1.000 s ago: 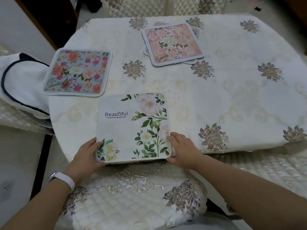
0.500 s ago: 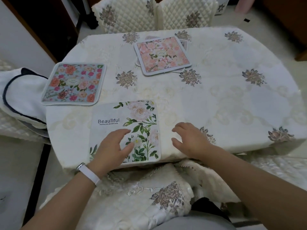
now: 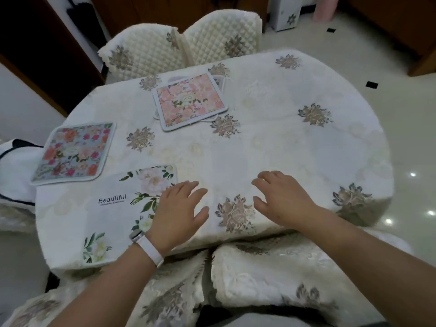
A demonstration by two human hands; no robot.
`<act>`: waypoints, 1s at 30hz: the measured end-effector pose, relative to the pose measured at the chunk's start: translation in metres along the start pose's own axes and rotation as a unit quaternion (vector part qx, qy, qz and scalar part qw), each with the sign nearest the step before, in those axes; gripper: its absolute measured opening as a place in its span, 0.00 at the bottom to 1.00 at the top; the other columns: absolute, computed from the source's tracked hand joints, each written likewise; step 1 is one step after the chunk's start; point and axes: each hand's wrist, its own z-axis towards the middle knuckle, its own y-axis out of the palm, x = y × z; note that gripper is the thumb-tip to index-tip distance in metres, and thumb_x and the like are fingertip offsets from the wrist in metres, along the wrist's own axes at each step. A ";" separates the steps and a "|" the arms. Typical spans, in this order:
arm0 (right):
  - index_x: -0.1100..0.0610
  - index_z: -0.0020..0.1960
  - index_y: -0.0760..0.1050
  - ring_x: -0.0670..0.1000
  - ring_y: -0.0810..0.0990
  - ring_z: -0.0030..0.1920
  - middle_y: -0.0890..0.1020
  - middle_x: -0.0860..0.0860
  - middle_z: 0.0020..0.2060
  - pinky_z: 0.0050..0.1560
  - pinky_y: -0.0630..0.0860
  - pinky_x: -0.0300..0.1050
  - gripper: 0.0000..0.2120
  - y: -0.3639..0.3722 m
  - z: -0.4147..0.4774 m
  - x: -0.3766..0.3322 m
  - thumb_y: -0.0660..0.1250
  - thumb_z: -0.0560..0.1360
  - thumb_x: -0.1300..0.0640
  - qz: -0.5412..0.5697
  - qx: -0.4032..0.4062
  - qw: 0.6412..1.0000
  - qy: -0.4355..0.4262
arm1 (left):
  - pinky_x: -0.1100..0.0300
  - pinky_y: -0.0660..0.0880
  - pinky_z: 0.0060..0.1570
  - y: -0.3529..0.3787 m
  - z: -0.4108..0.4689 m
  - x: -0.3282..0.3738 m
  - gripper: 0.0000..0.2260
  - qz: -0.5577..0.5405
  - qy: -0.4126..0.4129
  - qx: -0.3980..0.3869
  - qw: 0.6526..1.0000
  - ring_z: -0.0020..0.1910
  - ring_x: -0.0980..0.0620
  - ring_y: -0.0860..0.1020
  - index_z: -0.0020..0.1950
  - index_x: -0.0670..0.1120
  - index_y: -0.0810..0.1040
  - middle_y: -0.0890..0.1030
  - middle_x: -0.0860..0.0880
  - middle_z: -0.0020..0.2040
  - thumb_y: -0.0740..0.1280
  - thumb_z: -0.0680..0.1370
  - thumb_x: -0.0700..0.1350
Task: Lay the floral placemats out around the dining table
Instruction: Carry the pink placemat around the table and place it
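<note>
A white placemat (image 3: 118,206) printed with green leaves and the word "Beautiful" lies flat at the near left edge of the table (image 3: 271,147). My left hand (image 3: 180,213) hovers open over its right edge, fingers spread. My right hand (image 3: 282,199) is open above the bare cloth to the right, holding nothing. A blue floral placemat (image 3: 74,153) lies at the left edge. A pink floral placemat (image 3: 190,101) sits at the far side on top of other mats whose corners stick out beneath it.
The oval table wears a cream cloth with brown flower motifs. Two quilted chairs (image 3: 184,43) stand at the far side, and another chair's cushion (image 3: 271,274) is under my arms. A white cloth with dark trim (image 3: 16,171) drapes at the left.
Both hands let go of the white placemat and shifted right. My view swung right and up, so the mats now sit further left in the frame.
</note>
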 end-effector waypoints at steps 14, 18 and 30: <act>0.53 0.69 0.70 0.55 0.72 0.63 0.73 0.50 0.66 0.60 0.70 0.51 0.22 -0.045 -0.053 0.202 0.57 0.78 0.45 0.030 -0.001 1.000 0.005 | 0.48 0.67 0.65 0.002 0.089 0.196 0.24 -0.082 -0.061 0.040 0.994 0.68 0.49 0.69 0.66 0.52 0.76 0.74 0.51 0.69 0.56 0.75 0.60; 0.54 0.67 0.72 0.55 0.73 0.60 0.75 0.51 0.64 0.58 0.72 0.52 0.21 -0.049 -0.056 0.222 0.57 0.78 0.46 0.028 -0.005 1.000 0.010 | 0.49 0.66 0.65 0.003 0.098 0.214 0.23 -0.100 -0.055 0.043 0.993 0.68 0.50 0.69 0.66 0.51 0.76 0.74 0.51 0.69 0.57 0.76 0.59; 0.54 0.68 0.71 0.55 0.73 0.61 0.75 0.51 0.64 0.58 0.71 0.51 0.21 -0.064 -0.070 0.242 0.58 0.79 0.47 0.018 -0.012 0.996 0.088 | 0.45 0.67 0.65 0.019 0.145 0.225 0.23 -0.081 0.025 0.028 0.996 0.69 0.48 0.69 0.65 0.52 0.76 0.74 0.51 0.69 0.56 0.74 0.58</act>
